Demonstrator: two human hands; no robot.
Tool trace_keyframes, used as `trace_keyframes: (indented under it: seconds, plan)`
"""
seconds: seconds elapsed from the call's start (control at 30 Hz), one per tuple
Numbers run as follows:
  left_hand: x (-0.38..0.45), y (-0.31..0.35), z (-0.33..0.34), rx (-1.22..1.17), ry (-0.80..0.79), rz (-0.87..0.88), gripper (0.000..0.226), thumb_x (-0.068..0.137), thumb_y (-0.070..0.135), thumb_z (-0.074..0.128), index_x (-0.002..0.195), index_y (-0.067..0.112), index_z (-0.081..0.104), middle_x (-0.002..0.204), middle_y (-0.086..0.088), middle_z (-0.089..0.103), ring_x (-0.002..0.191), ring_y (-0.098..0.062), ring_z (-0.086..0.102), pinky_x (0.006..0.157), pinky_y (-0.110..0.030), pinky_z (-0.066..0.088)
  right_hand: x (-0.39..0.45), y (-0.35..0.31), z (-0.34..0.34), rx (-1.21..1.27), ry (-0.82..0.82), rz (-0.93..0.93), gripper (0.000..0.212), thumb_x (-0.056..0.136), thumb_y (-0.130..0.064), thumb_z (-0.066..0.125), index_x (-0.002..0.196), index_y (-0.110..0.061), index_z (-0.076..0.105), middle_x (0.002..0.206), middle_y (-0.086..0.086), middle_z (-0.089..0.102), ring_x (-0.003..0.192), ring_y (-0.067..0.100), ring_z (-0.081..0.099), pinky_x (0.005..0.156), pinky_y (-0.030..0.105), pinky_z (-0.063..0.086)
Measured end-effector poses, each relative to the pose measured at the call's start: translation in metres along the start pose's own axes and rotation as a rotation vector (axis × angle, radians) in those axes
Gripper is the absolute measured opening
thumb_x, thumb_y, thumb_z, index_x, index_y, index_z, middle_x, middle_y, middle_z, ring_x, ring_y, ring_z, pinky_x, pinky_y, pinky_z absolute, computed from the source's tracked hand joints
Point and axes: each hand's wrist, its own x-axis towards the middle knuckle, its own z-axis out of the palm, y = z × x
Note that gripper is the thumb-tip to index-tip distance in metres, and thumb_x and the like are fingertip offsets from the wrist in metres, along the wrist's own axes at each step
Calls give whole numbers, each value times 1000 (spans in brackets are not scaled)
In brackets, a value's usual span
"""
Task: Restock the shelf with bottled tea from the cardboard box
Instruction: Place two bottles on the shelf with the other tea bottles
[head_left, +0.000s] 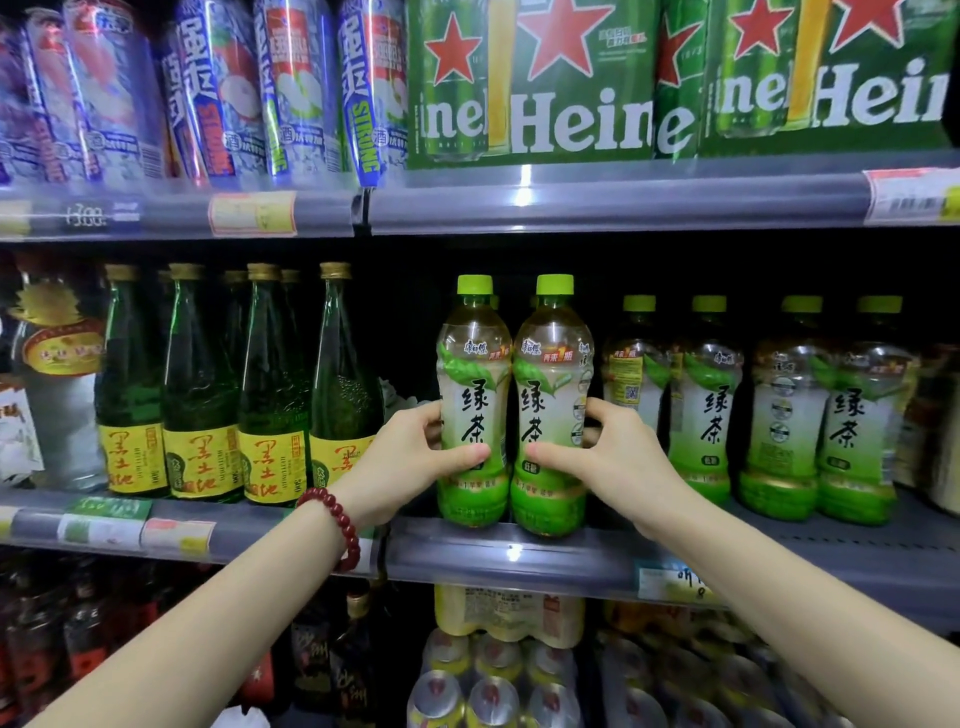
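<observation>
Two green tea bottles with lime caps stand side by side at the front edge of the middle shelf (519, 551). My left hand (410, 457) is closed around the left tea bottle (472, 364), thumb across its label. Closed around the right tea bottle (553, 364) is my right hand (613, 452). Both bottles are upright and touch each other. Several more tea bottles (789, 410) stand further back on the same shelf to the right. The cardboard box is not in view.
Dark green glass bottles with yellow labels (270, 395) stand left of the tea. Cans and green beer packs (530, 78) fill the shelf above. Canned drinks (493, 686) sit on the shelf below. A dark gap lies behind the two held bottles.
</observation>
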Motion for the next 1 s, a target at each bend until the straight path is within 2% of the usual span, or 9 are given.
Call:
trace_keyframes:
  seconds: [0.23, 0.4, 0.63, 0.83, 1.0]
  plan:
    - [6, -2, 6, -17, 22, -9, 37, 77, 9, 74, 112, 15, 65, 108, -2, 72, 104, -15, 67, 92, -38, 55, 4, 1, -1, 35, -8, 1, 41, 72, -23, 82, 106, -26, 61, 104, -5, 73, 94, 8, 68, 86, 31, 57]
    - [9, -3, 14, 0, 7, -18, 42, 76, 13, 76, 116, 13, 64, 110, -2, 72, 104, -14, 67, 93, -39, 55, 7, 7, -9, 61, 0, -11, 34, 71, -22, 83, 94, -35, 61, 102, -8, 73, 92, 6, 69, 82, 32, 58]
    - [11, -8, 4, 42, 27, -18, 43, 74, 11, 77, 115, 12, 64, 108, -1, 72, 103, -13, 67, 91, -36, 56, 13, 12, 4, 97, 4, -21, 33, 69, -25, 84, 92, -34, 62, 101, -5, 74, 95, 12, 70, 90, 41, 57]
    - [9, -15, 2, 13, 12, -36, 43, 74, 11, 77, 116, 14, 64, 108, 0, 72, 103, -13, 67, 88, -31, 57, 18, 16, 0, 79, -32, -37, 36, 70, -26, 83, 96, -35, 61, 104, -6, 73, 96, 11, 70, 88, 36, 57]
    - [8, -18, 3, -40, -5, -48, 43, 76, 10, 75, 117, 12, 63, 109, -2, 72, 102, -13, 68, 87, -30, 57, 20, 22, -7, 95, -57, -29, 41, 72, -27, 82, 108, -26, 62, 104, -6, 74, 93, 9, 70, 70, 21, 51]
